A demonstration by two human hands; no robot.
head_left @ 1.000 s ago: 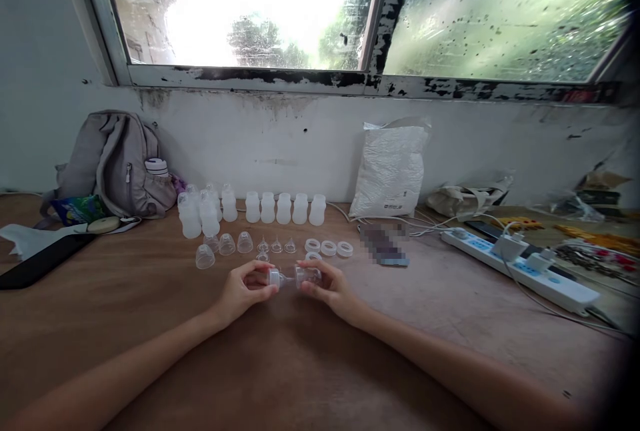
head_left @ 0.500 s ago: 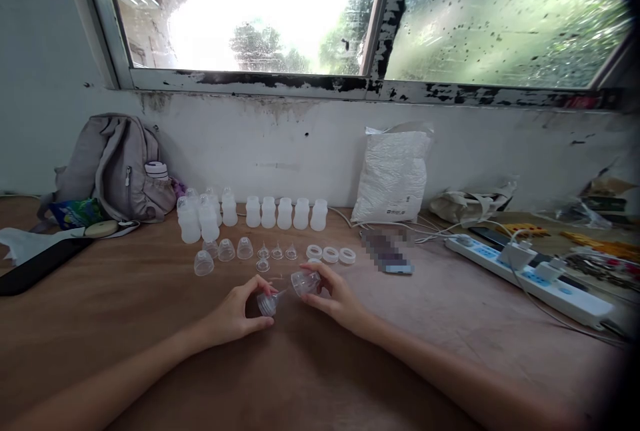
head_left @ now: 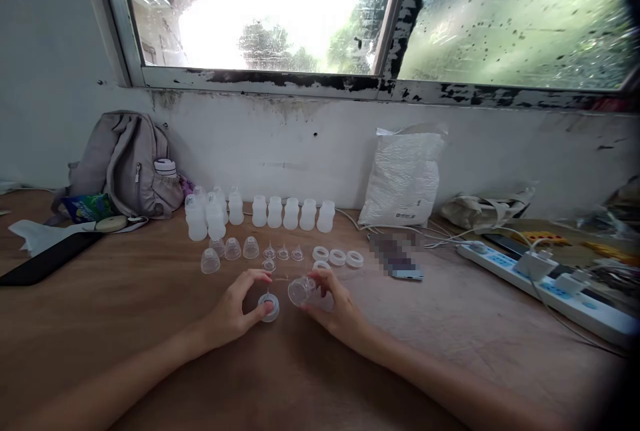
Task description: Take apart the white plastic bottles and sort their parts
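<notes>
My left hand [head_left: 239, 307] pinches a ring with a clear nipple [head_left: 270, 309] between thumb and fingers, low over the table. In my right hand [head_left: 336, 304] is a clear dome cap [head_left: 301, 291], tilted with its open end towards the left. A small gap separates the two pieces. Just beyond my hands stand several clear nipples [head_left: 283, 253], several white rings [head_left: 337, 257] and several clear caps [head_left: 233, 249]. Behind them is a row of white bottles without tops [head_left: 291, 214], with capped bottles [head_left: 196, 219] to the left.
A grey backpack [head_left: 133, 164] and a black flat object [head_left: 53, 259] lie left. A white plastic package [head_left: 403, 177] leans on the wall. A phone [head_left: 406, 274] and a power strip [head_left: 560, 294] with cables are on the right.
The view has shifted slightly, so the table items appear further right. The ring in my left hand has turned to show its round face, and the cap's opening has turned more towards the camera.
</notes>
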